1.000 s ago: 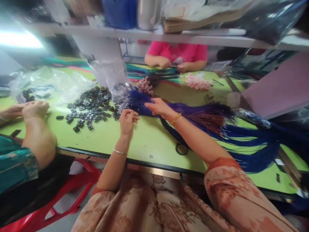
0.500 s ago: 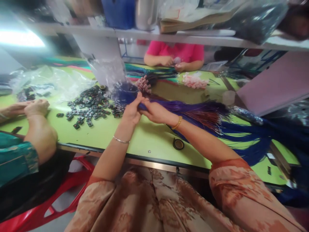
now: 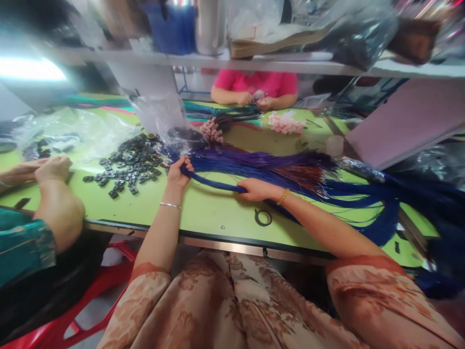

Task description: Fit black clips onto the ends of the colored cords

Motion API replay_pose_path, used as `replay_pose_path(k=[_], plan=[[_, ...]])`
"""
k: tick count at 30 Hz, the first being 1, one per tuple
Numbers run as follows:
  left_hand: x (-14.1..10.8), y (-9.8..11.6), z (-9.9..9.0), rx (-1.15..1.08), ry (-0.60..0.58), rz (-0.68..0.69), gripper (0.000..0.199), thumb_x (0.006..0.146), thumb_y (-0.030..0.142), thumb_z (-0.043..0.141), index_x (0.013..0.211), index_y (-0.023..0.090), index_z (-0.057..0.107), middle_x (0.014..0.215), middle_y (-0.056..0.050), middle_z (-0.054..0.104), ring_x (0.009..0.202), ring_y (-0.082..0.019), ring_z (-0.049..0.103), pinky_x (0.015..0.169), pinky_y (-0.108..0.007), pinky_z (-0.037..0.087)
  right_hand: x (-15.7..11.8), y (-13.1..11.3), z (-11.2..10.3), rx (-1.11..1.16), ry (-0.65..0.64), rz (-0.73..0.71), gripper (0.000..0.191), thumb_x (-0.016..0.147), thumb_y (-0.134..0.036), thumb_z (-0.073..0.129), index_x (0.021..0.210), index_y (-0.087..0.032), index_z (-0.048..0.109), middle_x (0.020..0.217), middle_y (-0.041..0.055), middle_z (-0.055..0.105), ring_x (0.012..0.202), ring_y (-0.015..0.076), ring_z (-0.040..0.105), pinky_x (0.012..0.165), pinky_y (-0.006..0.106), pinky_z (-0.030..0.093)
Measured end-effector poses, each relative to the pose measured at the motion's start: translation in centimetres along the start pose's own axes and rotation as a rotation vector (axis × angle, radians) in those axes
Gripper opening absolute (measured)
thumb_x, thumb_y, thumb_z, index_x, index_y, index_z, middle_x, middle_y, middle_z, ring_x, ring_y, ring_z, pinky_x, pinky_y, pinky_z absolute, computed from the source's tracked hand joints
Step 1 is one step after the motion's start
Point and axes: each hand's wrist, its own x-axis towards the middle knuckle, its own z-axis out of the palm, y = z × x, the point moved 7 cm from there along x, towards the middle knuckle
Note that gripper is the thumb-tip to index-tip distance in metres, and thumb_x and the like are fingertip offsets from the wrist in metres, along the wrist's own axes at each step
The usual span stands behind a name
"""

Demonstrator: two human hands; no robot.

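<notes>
A bundle of thin blue wires (image 3: pixel 214 184) stretches between my two hands above the green tabletop (image 3: pixel 203 213). My left hand (image 3: pixel 179 172) is closed round its left end, close to a pile of small black parts (image 3: pixel 125 165). Further right, my right hand (image 3: pixel 256 189) grips the same bundle, which runs on beneath my forearm. Behind my hands lie more blue and purple wires (image 3: pixel 261 160), with reddish-brown wires (image 3: pixel 301 174) among them. A roll of black tape (image 3: pixel 263 217) rests on the table below my right hand.
A co-worker's hands (image 3: pixel 54 169) rest at the left edge. Across the table sits a person in a pink top (image 3: pixel 254 82), near pale pink pieces (image 3: pixel 286 122). Clear plastic bags (image 3: pixel 83 126) lie at left. A loaded shelf (image 3: pixel 290 65) crosses above the table.
My hands were together at the bundle; now they are apart. The left has moved left and down, the right has slid right along the wires. The view has shifted slightly.
</notes>
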Motion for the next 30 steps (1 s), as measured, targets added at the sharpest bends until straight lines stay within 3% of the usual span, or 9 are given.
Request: replay_pose_path(k=[4,6,9,12,16,19,22,25,30], plan=[[1.3,-0.7,-0.2,0.006,0.144,-0.014,0.016,0.089,0.009,0.048,0.075,0.014,0.052,0.053,0.004,0.048,0.042,-0.004,0.044,0.044,-0.015,0.039,-5.5,4.9,-0.6,0.059,0.053,0.163,0.018,0.082,-0.026,0.050,0.086,-0.013,0.062,0.083,0.0068,0.066,0.070,0.0158,0.052,0.065,0.025,0.034],[1.3,-1.5,-0.2,0.004,0.154,-0.049,0.018,0.091,0.012,0.047,0.074,0.015,0.051,0.051,0.006,0.045,0.038,-0.003,0.039,0.041,-0.015,0.036,-8.6,5.5,-0.7,0.144,0.055,0.181,0.024,0.085,-0.035,0.050,0.086,-0.014,0.061,0.081,0.0053,0.064,0.070,0.0161,0.052,0.065,0.025,0.035],[0.5,-2.4,-0.1,-0.017,0.128,-0.046,0.024,0.094,0.023,0.049,0.071,0.016,0.047,0.051,0.006,0.044,0.038,-0.003,0.039,0.040,-0.014,0.036,-12.1,2.9,0.5,0.277,-0.010,0.118,0.027,0.087,-0.041,0.050,0.090,-0.017,0.061,0.082,0.0041,0.064,0.072,0.0164,0.055,0.066,0.025,0.038],[-0.6,-3.1,-0.9,-0.001,0.160,-0.064,0.026,0.094,0.028,0.049,0.072,0.015,0.047,0.054,0.005,0.047,0.042,-0.003,0.045,0.041,-0.013,0.036,-13.7,-0.9,3.7,0.291,-0.117,0.085,0.020,0.089,-0.035,0.050,0.095,-0.020,0.062,0.078,0.0039,0.065,0.067,0.0164,0.056,0.064,0.026,0.040],[-1.6,-3.5,-3.0,0.049,0.259,-0.074,0.019,0.096,0.023,0.044,0.081,0.015,0.053,0.055,0.006,0.047,0.037,-0.001,0.038,0.037,-0.013,0.030,-13.8,-1.8,6.3,0.049,0.054,0.191,0.027,0.092,-0.034,0.047,0.111,-0.021,0.061,0.106,0.0121,0.066,0.084,0.0211,0.062,0.071,0.030,0.044],[-1.7,-3.2,-3.7,0.044,0.258,-0.032,0.012,0.094,0.018,0.046,0.088,0.015,0.056,0.056,0.006,0.048,0.035,-0.001,0.034,0.036,-0.013,0.029,-13.5,-0.5,5.5,-0.133,0.177,0.243,0.040,0.089,-0.040,0.053,0.125,-0.022,0.057,0.126,0.0153,0.058,0.097,0.0257,0.061,0.077,0.034,0.046],[-1.5,-3.1,-4.0,0.044,0.261,-0.010,0.010,0.092,0.014,0.048,0.086,0.014,0.057,0.058,0.004,0.051,0.039,-0.002,0.040,0.039,-0.013,0.034,-12.1,-0.2,2.6,-0.148,0.245,0.247,0.037,0.091,-0.042,0.051,0.118,-0.020,0.063,0.109,0.0148,0.066,0.091,0.0253,0.062,0.077,0.035,0.045],[-1.2,-3.2,-4.4,0.055,0.306,0.011,0.014,0.090,0.007,0.046,0.081,0.012,0.056,0.060,0.002,0.053,0.046,-0.002,0.048,0.045,-0.012,0.040,-8.4,-1.5,-1.7,-0.033,0.424,0.211,0.033,0.096,-0.035,0.041,0.109,-0.019,0.067,0.096,0.0118,0.069,0.085,0.0210,0.063,0.075,0.031,0.043],[-1.0,-3.2,-4.0,0.082,0.293,0.031,0.013,0.091,0.017,0.051,0.081,0.012,0.057,0.053,0.006,0.043,0.035,0.001,0.030,0.035,-0.011,0.024,5.1,-4.4,-4.5,0.245,0.518,-0.048,0.026,0.094,-0.026,0.045,0.102,-0.017,0.068,0.100,0.0077,0.069,0.090,0.0171,0.061,0.081,0.027,0.042]])
